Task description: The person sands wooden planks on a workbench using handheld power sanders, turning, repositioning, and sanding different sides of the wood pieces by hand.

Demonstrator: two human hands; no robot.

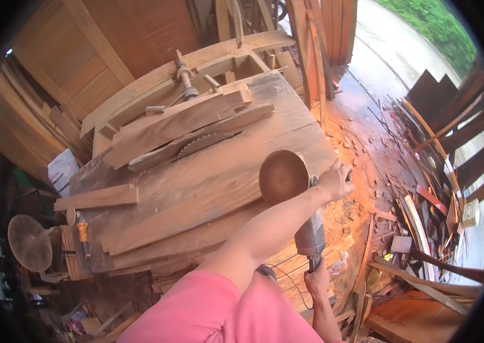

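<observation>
I hold a grey and black angle grinder (310, 234) at the right edge of the sawdust-covered bench (219, 166). My right hand (317, 280) is wrapped round its rear handle, low in view. Reaching across from the left, my left hand (336, 182) closes near the grinder's head, apparently on a dark side handle that mostly hides behind the fingers. A round brown disc (283, 176), probably for sanding, sits at the head and faces up and left. Whether it touches the bench boards I cannot tell. A cable hangs below the tool.
A toothed saw blade (204, 143) rises from the bench beside a long wooden block (170, 128). An orange-handled tool (83, 233) and a round fan guard (30, 243) are at left. Wood scraps (419, 200) and sawdust cover the ground at right. Door panels (133, 34) lean behind.
</observation>
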